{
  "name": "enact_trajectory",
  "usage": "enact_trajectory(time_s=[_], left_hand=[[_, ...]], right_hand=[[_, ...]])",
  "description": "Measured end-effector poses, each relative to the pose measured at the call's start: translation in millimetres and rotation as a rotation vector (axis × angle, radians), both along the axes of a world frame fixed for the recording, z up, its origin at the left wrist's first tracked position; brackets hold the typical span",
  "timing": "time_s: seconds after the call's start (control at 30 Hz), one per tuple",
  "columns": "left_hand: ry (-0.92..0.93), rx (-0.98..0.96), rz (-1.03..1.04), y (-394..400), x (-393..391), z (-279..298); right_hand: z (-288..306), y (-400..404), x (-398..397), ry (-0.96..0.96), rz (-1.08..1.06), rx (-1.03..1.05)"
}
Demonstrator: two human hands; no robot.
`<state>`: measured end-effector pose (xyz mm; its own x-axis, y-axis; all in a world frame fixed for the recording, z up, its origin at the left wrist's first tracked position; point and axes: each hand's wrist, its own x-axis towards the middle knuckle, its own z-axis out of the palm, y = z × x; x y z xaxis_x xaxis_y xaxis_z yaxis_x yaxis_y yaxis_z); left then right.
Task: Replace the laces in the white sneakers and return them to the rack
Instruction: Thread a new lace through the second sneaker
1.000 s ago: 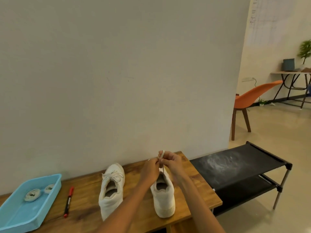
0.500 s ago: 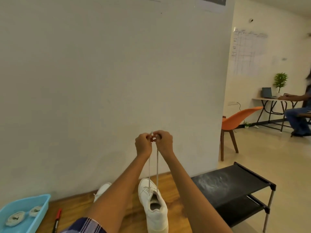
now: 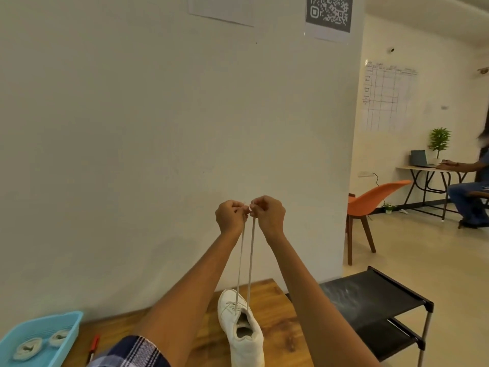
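Note:
A white sneaker point(image 3: 242, 327) stands on the wooden table point(image 3: 277, 295), toe towards the wall. Two strands of its white lace point(image 3: 246, 255) run straight up from the eyelets. My left hand point(image 3: 230, 216) and my right hand point(image 3: 267, 213) are raised high above the shoe, side by side, each pinching one end of the lace between curled fingers. The two strands are taut and nearly parallel. The second sneaker is hidden behind my left arm.
A light blue tray point(image 3: 67, 323) with two coiled old laces point(image 3: 42, 344) sits at the table's left. A red marker point(image 3: 94, 345) lies beside it. The black two-tier shoe rack point(image 3: 375, 295) stands right of the table. An orange chair point(image 3: 370, 202) and a seated person point(image 3: 473, 192) are farther right.
Both hands rose from just above the sneaker's tongue to high over it, pulling the lace ends up until taut. The view tilted upward with them.

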<state>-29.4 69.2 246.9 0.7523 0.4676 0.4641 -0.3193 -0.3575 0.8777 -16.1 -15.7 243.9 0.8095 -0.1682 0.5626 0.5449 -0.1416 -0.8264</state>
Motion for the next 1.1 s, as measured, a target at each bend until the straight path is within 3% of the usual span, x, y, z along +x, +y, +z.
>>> enact_trajectory(time_s=[0.2,0.43,0.83,1.1], left_hand=[[0.033,-0.194,-0.051,3,-3,4],[0.052,-0.333,-0.132,6,-6,7],[0.054,-0.378,-0.156,11,-6,10],[0.013,-0.315,-0.117,12,-5,10]], right_hand=[[-3,0,-8,0.109,0.17,0.133],[-4,10,-14,0.156,0.148,0.323],[-6,15,-16,0.143,0.148,0.302],[-4,12,-16,0.051,0.132,0.06]])
